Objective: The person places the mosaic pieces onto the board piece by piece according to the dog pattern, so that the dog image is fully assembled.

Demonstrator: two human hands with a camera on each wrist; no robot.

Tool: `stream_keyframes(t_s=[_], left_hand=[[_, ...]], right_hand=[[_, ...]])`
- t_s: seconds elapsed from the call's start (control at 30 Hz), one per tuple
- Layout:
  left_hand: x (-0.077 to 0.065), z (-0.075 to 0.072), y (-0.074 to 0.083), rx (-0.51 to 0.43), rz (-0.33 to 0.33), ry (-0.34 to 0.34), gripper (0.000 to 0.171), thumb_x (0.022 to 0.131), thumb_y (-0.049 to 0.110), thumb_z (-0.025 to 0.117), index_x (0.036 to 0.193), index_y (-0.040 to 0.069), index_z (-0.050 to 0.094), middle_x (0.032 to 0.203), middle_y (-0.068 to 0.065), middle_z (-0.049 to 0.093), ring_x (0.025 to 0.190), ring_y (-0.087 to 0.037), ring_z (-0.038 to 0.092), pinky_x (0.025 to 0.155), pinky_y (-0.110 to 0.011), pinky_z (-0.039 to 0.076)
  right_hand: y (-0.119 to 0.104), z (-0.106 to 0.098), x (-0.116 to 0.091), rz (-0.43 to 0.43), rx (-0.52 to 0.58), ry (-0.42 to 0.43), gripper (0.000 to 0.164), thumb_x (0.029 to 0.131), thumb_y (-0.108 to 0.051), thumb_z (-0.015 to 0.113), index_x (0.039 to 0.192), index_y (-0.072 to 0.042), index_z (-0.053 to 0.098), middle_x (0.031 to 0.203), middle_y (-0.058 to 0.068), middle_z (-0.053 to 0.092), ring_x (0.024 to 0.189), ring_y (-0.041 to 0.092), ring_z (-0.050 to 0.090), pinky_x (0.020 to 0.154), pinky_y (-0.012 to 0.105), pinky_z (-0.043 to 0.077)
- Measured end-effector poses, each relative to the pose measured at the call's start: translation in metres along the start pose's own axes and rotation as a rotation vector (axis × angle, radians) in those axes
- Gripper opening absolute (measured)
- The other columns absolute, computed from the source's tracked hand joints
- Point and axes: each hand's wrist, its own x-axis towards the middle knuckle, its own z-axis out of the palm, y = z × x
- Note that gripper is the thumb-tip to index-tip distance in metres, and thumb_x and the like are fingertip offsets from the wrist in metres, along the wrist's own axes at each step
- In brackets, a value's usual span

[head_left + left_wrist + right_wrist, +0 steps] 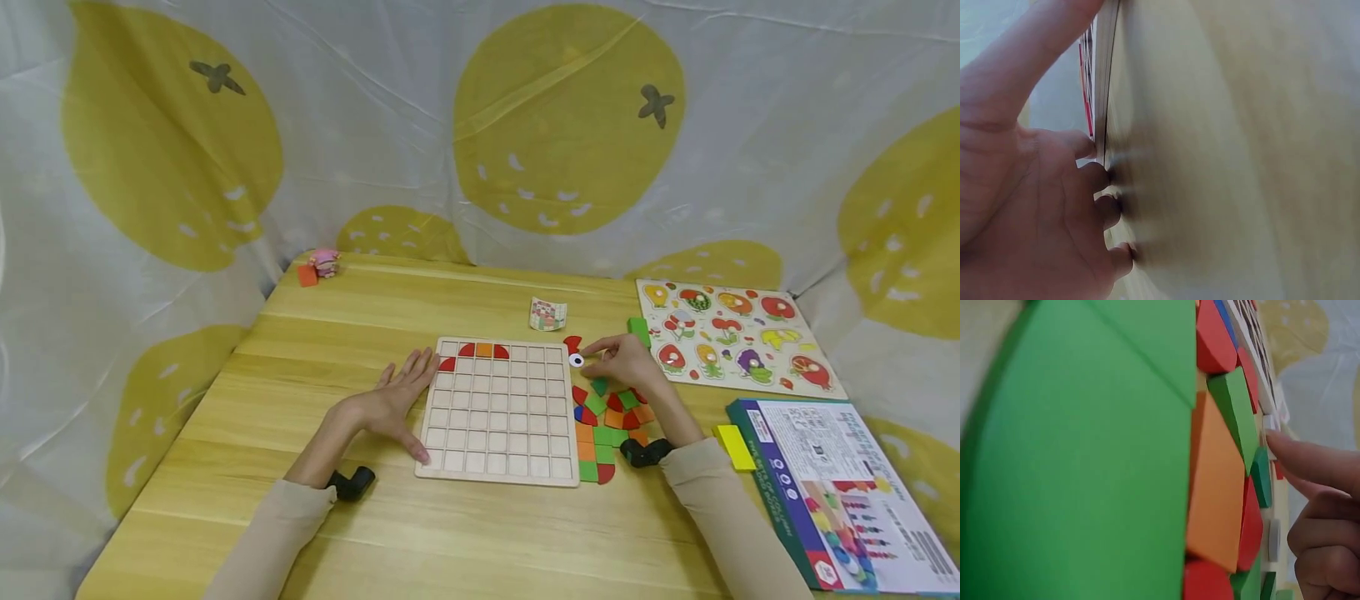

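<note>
My left hand (392,406) is spread along the left edge of a wooden grid board (498,419), thumb at the near corner, fingers toward the far one. Red quarter-round tiles (447,364) and an orange square (485,350) sit in the board's far cells. Right of the board, thumb and index finger of my right hand (628,364) pinch a white round piece with a dark dot (576,360); its other fingers curl in the right wrist view. Beside it lies a red piece (572,343). Loose green (602,435), orange and red tiles spread below this hand.
A small picture card (548,314) lies behind the board. At right are a fruit puzzle board (731,333), a green block (639,331), a yellow block (735,448) and a large box (847,492). A pink figurine (325,262) and red block (307,276) stand far left.
</note>
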Motion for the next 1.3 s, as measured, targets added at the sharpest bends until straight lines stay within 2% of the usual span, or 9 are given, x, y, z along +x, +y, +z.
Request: stream_keyframes(t_s=[0.2,0.37,0.5,0.7,0.83,0.93,1.07,1.2,1.3], left_hand=[[0.000,-0.001,0.000,-0.005,0.006,-0.002,0.148,0.055,0.061,0.084,0.154,0.008,-0.012,0.160,-0.017,-0.020,0.149,-0.037,-0.016,0.118,-0.063,-0.006],[0.000,-0.001,-0.001,-0.002,0.007,-0.002,0.148,0.055,0.060,0.085,0.154,0.007,-0.012,0.160,-0.017,-0.021,0.149,-0.038,-0.016,0.117,-0.064,-0.006],[0.000,-0.001,-0.001,0.001,0.006,-0.004,0.148,0.055,0.060,0.085,0.154,0.007,-0.012,0.160,-0.017,-0.021,0.149,-0.037,-0.017,0.117,-0.063,-0.007],[0.000,-0.001,-0.002,0.003,0.004,-0.004,0.148,0.055,0.061,0.084,0.154,0.007,-0.012,0.160,-0.017,-0.021,0.149,-0.037,-0.016,0.118,-0.063,-0.007],[0.001,-0.001,-0.003,-0.008,0.009,0.001,0.148,0.055,0.061,0.084,0.154,0.007,-0.012,0.160,-0.018,-0.021,0.149,-0.038,-0.016,0.117,-0.064,-0.006],[-0.001,-0.001,-0.005,-0.007,0.005,0.001,0.148,0.055,0.061,0.084,0.154,0.006,-0.013,0.160,-0.018,-0.021,0.149,-0.038,-0.016,0.117,-0.064,-0.006],[-0.003,-0.002,-0.005,-0.002,-0.006,-0.002,0.148,0.055,0.061,0.084,0.154,0.008,-0.013,0.160,-0.016,-0.021,0.149,-0.037,-0.016,0.118,-0.063,-0.007],[-0.003,-0.002,-0.003,-0.006,0.004,0.004,0.147,0.056,0.061,0.084,0.154,0.007,-0.011,0.161,-0.017,-0.020,0.149,-0.037,-0.016,0.118,-0.064,-0.006],[-0.001,-0.002,-0.003,-0.004,0.013,0.004,0.146,0.056,0.062,0.083,0.154,0.007,-0.011,0.161,-0.016,-0.020,0.149,-0.037,-0.015,0.118,-0.064,-0.005]], right_hand=[[-0.001,0.008,0.009,-0.013,0.005,0.003,0.031,0.075,-0.017,0.083,0.102,-0.005,0.074,0.050,-0.007,0.035,0.046,0.011,0.030,0.046,0.024,0.027],[-0.002,0.007,0.010,0.045,0.057,-0.050,0.034,0.075,-0.017,0.083,0.105,-0.006,0.073,0.050,-0.006,0.034,0.047,0.013,0.030,0.049,0.025,0.028],[0.000,0.006,0.010,0.056,0.069,-0.067,0.035,0.075,-0.017,0.083,0.107,-0.007,0.073,0.051,-0.006,0.034,0.047,0.013,0.030,0.048,0.025,0.028],[-0.001,0.005,0.008,0.044,0.023,-0.040,0.032,0.076,-0.023,0.083,0.103,-0.008,0.074,0.053,-0.005,0.038,0.048,0.014,0.034,0.047,0.025,0.029],[-0.014,0.008,0.003,0.018,-0.020,0.018,0.032,0.076,-0.027,0.083,0.100,-0.008,0.072,0.055,-0.004,0.039,0.049,0.015,0.036,0.047,0.026,0.031],[-0.037,0.024,0.002,0.010,0.027,0.018,0.030,0.075,-0.025,0.083,0.099,-0.010,0.072,0.055,-0.004,0.035,0.049,0.015,0.031,0.046,0.027,0.028],[-0.069,0.064,0.007,0.010,0.080,-0.029,0.027,0.071,-0.024,0.086,0.093,-0.013,0.074,0.052,-0.004,0.033,0.048,0.014,0.027,0.046,0.027,0.025],[-0.090,0.103,0.014,-0.030,0.065,-0.044,0.026,0.066,-0.024,0.090,0.083,-0.013,0.074,0.052,-0.004,0.041,0.049,0.013,0.034,0.047,0.025,0.027],[-0.100,0.123,0.021,-0.064,0.051,-0.022,0.027,0.062,-0.023,0.091,0.079,-0.011,0.073,0.055,-0.003,0.047,0.052,0.012,0.038,0.048,0.024,0.029]])
